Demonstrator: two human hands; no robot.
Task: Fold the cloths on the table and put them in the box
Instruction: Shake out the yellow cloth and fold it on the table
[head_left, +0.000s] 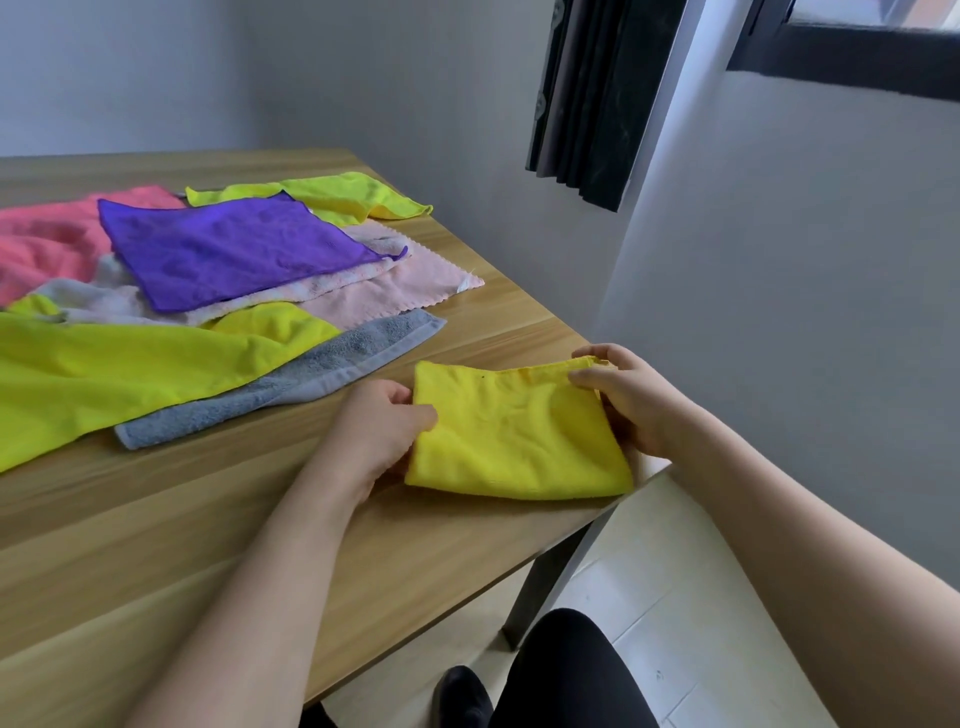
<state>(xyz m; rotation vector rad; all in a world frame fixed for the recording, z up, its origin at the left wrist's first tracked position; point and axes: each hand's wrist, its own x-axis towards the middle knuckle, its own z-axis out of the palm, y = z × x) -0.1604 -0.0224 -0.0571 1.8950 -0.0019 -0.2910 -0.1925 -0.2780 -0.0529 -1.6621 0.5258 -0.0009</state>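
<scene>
1. Left hand (382, 431): fingers curled, gripping the left edge of the folded yellow cloth (517, 434), thumb on top, other fingers tucked under the edge.
2. Right hand (631, 397): pinches the cloth's far right corner, thumb over the top layer, fingers wrapped round the right side.
3. Folded yellow cloth: roughly square, lies flat at the right near corner of the wooden table (171, 519), its near edge close to the table edge.
4. Grey towel (291, 384): unfolded, just left of the left hand, not touching the yellow cloth.
5. Lime-yellow cloth (104, 369): large, spread over the grey towel's far side.
6. Purple cloth (228, 249): flat on top of the pile, over a white-pink towel (306, 283) and a pale pink cloth (405, 286).
7. Coral cloth (47, 239): far left, partly under the purple one.
8. Second lime cloth (337, 195): at the far end of the pile.
9. Box: not in view.
10. Dark curtain (592, 98): hangs by the wall on the right.
</scene>
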